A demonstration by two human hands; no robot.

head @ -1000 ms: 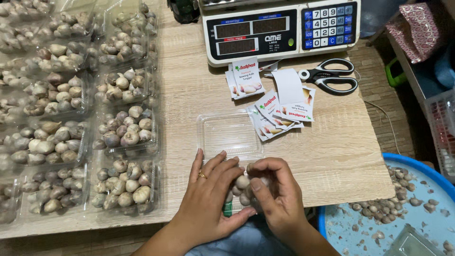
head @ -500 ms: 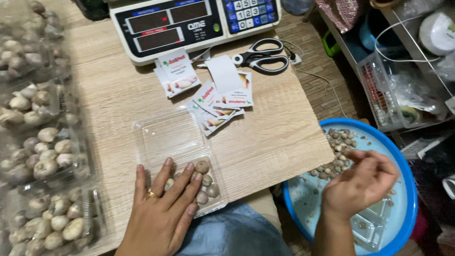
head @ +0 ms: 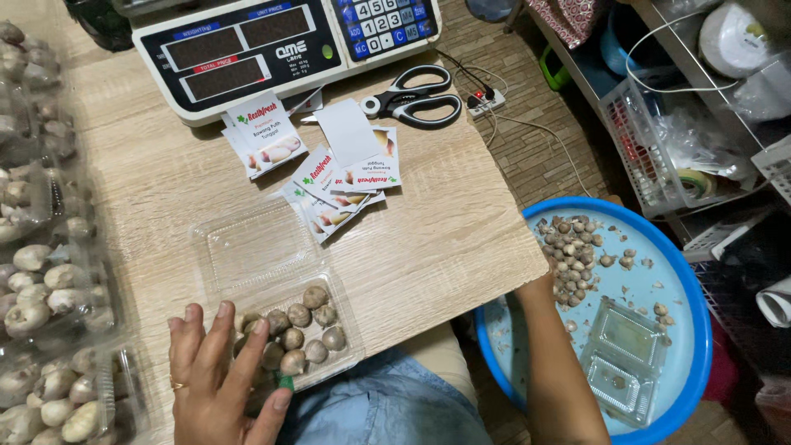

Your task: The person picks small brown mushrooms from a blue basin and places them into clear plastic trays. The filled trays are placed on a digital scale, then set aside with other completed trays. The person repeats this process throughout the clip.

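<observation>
Head view: left hand [head: 216, 377] flat, fingers [head: 221, 328] spread wide, pressing near-left part of open clear clamshell container [head: 280, 288] on wooden table [head: 445, 239]. Small round bulbs [head: 306, 328] fill tray half just right of fingertips; empty lid half lies beyond them. Right hand hidden behind table edge, forearm [head: 552, 371] over blue basin [head: 692, 280]; finger state cannot tell. Printed labels [head: 329, 177] further beyond fingertips.

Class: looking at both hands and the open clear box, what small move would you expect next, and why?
Probably the right hand picks bulbs from the pile in the blue basin and carries them to the clamshell box, which the left hand steadies; it looks only part full.
</observation>
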